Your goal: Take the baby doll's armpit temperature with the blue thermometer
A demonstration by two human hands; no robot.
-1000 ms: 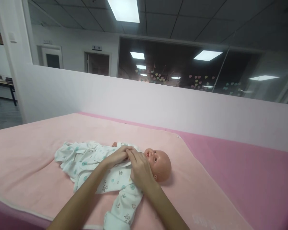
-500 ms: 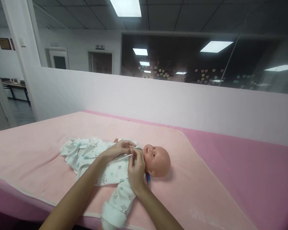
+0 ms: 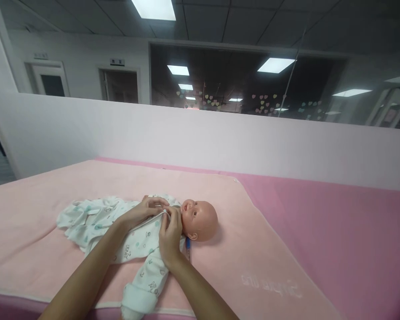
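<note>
A baby doll (image 3: 203, 221) lies face up, its head to the right. It wears a white garment (image 3: 140, 242) with green dots and small animal prints, one sleeve stretched toward the front edge. My right hand (image 3: 170, 233) is closed on the garment's edge near the doll's neck. Beside it, my left hand (image 3: 146, 211) rests over the doll's chest with bent fingers; its fingertips meet the cloth close to the right ones, and what they hold is too small to make out. Something blue (image 3: 188, 243) shows under the doll's neck.
Under the doll is a light pink blanket (image 3: 253, 249) with faint lettering at the right. A darker pink surface (image 3: 336, 218) extends beyond it. Behind stands a low white wall (image 3: 220, 142), with a dark window (image 3: 246, 75) above it.
The whole view has shifted, so the doll and both hands appear further left. The garment's edge is raised a little between my fingers.
</note>
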